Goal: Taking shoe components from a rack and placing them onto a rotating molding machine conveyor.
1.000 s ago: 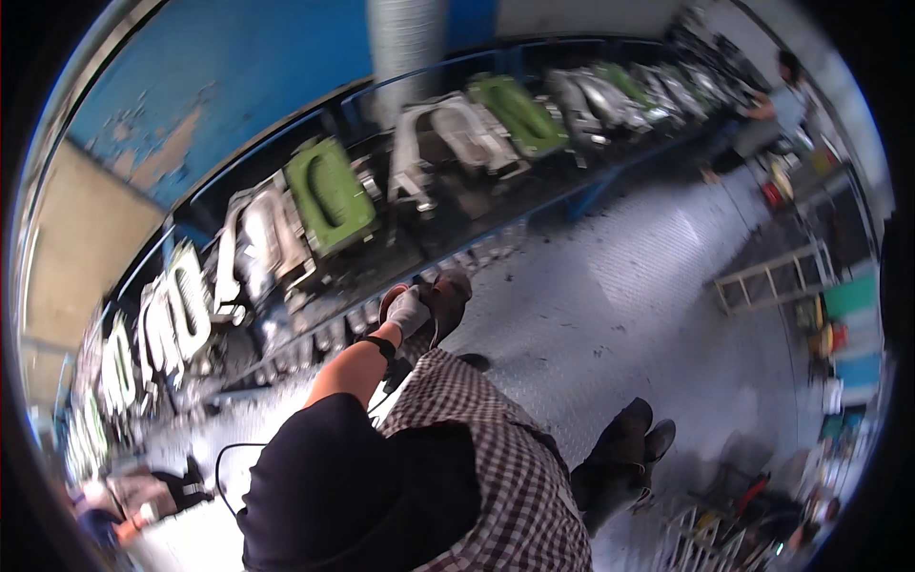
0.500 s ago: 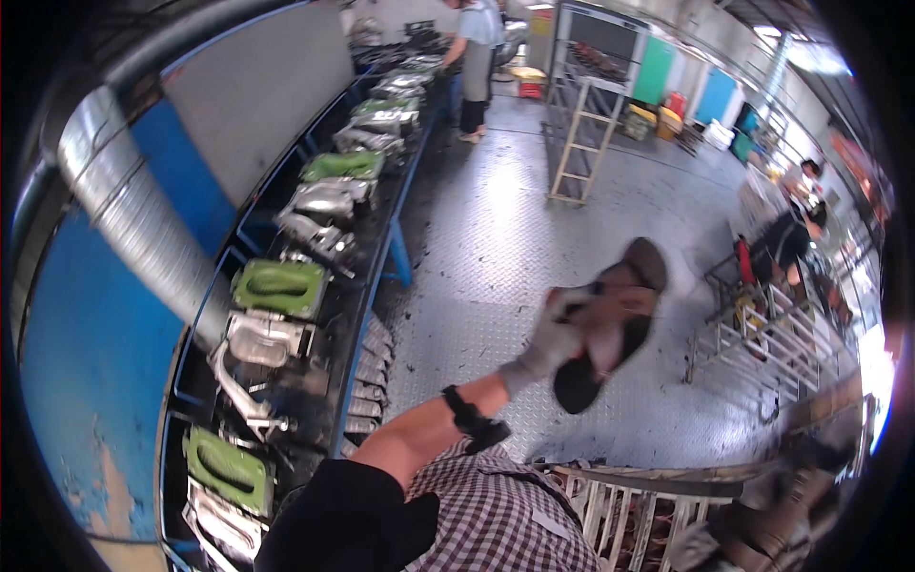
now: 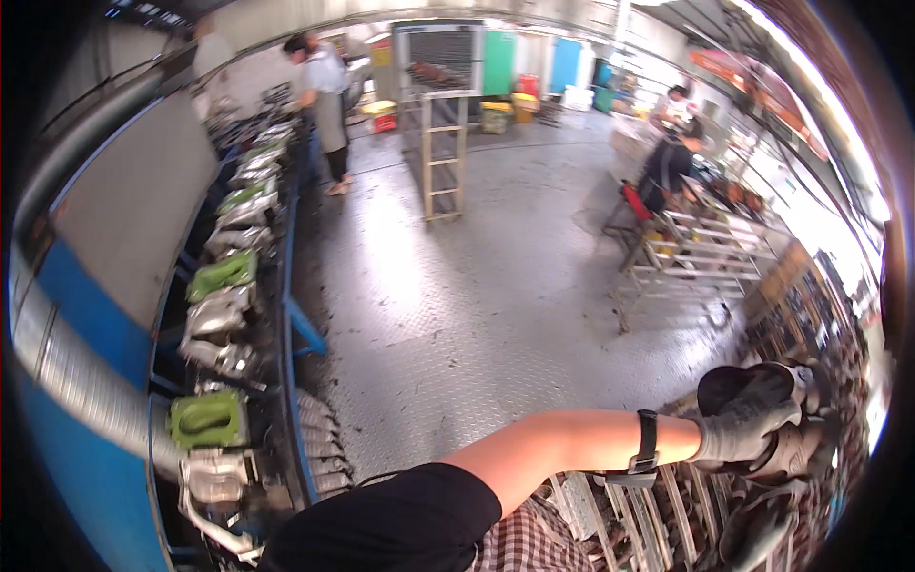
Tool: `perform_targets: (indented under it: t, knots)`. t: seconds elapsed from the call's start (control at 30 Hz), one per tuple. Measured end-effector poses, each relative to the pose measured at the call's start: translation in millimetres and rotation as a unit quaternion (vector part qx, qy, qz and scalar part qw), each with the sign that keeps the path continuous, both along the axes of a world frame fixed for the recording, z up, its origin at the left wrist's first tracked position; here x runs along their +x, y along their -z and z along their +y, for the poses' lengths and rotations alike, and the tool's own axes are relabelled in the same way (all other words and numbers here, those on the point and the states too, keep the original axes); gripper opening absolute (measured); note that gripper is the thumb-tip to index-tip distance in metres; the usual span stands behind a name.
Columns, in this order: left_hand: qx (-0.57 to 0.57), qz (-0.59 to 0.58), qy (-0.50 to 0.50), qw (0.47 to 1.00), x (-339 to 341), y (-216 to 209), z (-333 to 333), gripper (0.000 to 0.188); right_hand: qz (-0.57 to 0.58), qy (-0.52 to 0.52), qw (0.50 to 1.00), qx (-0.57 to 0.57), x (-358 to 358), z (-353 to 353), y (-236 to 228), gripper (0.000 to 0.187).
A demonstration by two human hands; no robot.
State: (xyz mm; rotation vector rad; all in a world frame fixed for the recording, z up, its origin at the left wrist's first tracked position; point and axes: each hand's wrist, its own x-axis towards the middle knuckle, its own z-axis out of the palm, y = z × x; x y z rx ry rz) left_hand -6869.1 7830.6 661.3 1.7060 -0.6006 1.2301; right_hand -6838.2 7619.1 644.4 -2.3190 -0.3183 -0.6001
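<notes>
My left arm, with a black sleeve and a dark wrist strap, stretches across to the right. My left hand, in a grey glove, is closed on a dark sandal by the rack at the lower right. Other brown and dark footwear lies close against the glove and partly behind it. A dark, rounded shoe rests just below on the rack. I cannot make out my right hand among the blurred footwear.
A blue-framed bench on the left carries several metal moulds, some with green tops. A person stands at its far end. Another person sits beside a metal rack. A ladder-like frame stands on the metal floor.
My left hand has moved with the sandal from over the floor to the rack at the right. The view has turned right, so the bench and people appear further left.
</notes>
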Motion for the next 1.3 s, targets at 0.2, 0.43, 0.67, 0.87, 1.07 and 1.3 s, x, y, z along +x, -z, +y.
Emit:
perform_targets:
  t: [0.2, 0.43, 0.67, 0.87, 1.07, 1.3]
  knots:
    - [0.056, 0.225, -0.04, 0.972, 45, -7, -7, 0.022, 0.003, 0.161, 0.985, -0.063, 3, -69, -16, 0.041]
    - [0.063, 0.227, 0.023, 0.972, 55, -1, 5, 0.034, -0.023, 0.187, 0.98, -0.059, -16, -38, -38, 0.042]
    - [0.054, 0.248, 0.011, 0.967, 54, 0, 6, 0.027, -0.032, 0.192, 0.98, -0.038, -20, -31, -44, 0.04]
    - [0.041, 0.227, 0.05, 0.972, 60, 4, 6, 0.03, -0.045, 0.187, 0.98, -0.052, -13, -40, -32, 0.037]
    - [0.006, 0.158, -0.019, 0.987, 64, 13, -4, 0.035, 0.066, 0.032, 0.985, 0.153, 10, -63, -7, 0.039]
    - [-0.036, 0.258, 0.059, 0.964, 79, 26, -12, 0.036, -0.109, 0.116, 0.987, -0.012, 27, -71, 5, 0.038]
